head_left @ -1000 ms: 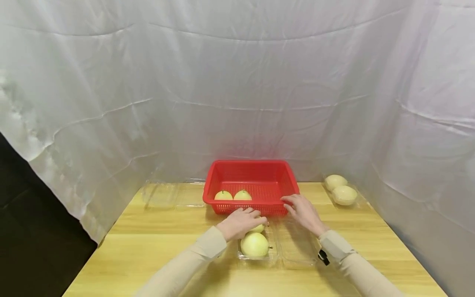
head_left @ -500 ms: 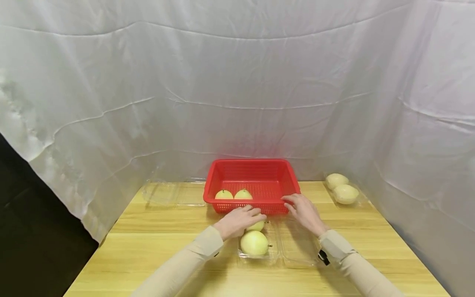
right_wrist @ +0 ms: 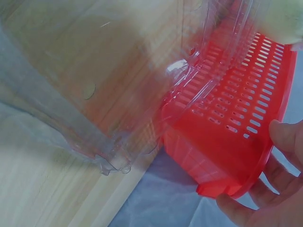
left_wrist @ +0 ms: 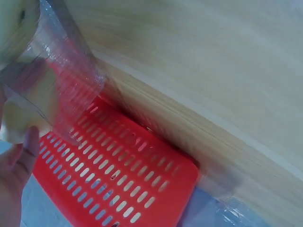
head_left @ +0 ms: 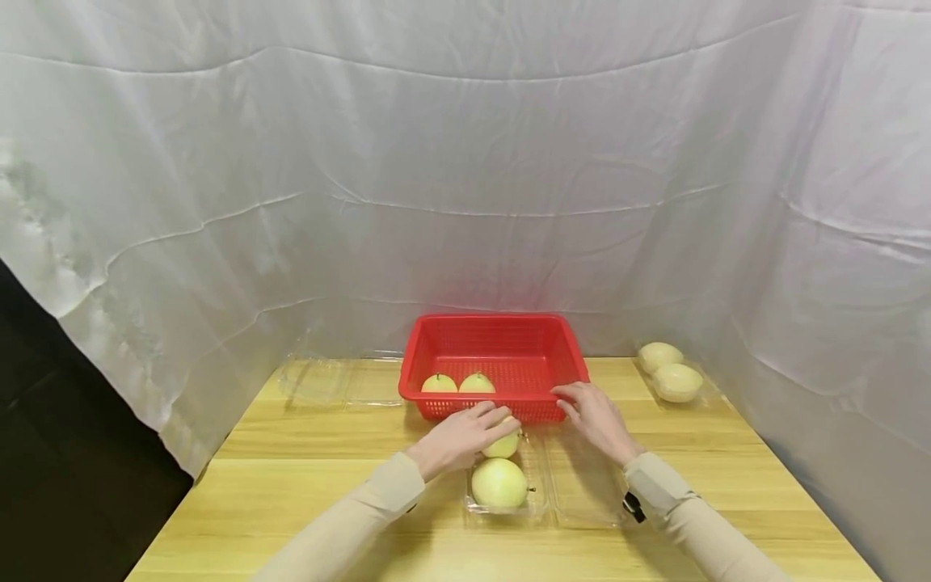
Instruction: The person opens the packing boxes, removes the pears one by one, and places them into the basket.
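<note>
My left hand (head_left: 460, 439) curls over the far pear (head_left: 503, 444) in a clear plastic clamshell box (head_left: 537, 477); in the left wrist view, its thumb (left_wrist: 31, 139) lies against that pear's pale skin. A second yellow-green pear (head_left: 499, 483) lies in front, its stem pointing right. The box's lid (head_left: 585, 485) is folded open to the right. Over the near right corner of a red plastic basket (head_left: 502, 317) is my right hand (head_left: 596, 420), its thumb (right_wrist: 281, 135) outside and its fingers over the rim. Two pears (head_left: 440, 383) sit at the basket's left front.
Farther back on the right stands a clear box with two pears (head_left: 676, 381) on the wooden table (head_left: 305, 485). Another clear plastic box (head_left: 316, 380) lies open at the back left. A pale curtain (head_left: 494, 162) surrounds the back and sides.
My left hand has shifted slightly left and back, and more of the far pear shows under its fingers. The right hand stays at the basket rim.
</note>
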Action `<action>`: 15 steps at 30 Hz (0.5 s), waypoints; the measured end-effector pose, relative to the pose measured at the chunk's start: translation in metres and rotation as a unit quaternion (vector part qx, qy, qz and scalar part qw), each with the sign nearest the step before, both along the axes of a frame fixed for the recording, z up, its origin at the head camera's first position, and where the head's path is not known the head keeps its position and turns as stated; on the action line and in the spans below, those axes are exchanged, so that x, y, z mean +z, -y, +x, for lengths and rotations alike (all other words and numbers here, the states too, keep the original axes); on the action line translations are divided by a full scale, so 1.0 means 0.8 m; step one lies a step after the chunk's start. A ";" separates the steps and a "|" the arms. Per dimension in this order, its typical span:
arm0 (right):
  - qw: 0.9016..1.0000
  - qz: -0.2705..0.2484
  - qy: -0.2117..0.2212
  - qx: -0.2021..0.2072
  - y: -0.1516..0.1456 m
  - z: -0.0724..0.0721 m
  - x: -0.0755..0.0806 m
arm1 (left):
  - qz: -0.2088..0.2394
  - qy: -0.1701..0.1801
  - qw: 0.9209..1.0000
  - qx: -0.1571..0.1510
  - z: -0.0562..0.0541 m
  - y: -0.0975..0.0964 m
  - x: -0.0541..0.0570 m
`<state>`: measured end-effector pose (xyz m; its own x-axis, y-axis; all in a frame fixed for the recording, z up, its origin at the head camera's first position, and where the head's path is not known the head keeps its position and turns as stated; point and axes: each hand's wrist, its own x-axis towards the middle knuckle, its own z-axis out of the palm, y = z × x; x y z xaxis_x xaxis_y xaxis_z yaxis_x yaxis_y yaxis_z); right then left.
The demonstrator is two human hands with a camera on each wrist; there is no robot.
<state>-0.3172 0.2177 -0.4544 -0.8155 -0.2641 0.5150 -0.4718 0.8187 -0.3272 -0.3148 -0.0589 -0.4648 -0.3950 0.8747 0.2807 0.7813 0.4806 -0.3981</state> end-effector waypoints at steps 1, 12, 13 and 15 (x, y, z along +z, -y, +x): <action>1.000 -0.001 -0.003 -0.001 0.000 0.000 0.000 | 0.007 -0.001 1.000 -0.001 0.000 0.001 0.001; 1.000 -0.001 0.012 0.000 0.000 0.000 -0.001 | 0.137 0.087 0.986 0.023 0.002 0.006 0.020; 1.000 -0.001 0.013 0.000 0.000 0.000 -0.001 | 0.153 0.095 0.983 0.026 0.001 0.007 0.022; 1.000 -0.001 0.012 -0.001 0.000 0.000 -0.001 | 0.188 0.114 0.975 0.030 0.000 0.009 0.028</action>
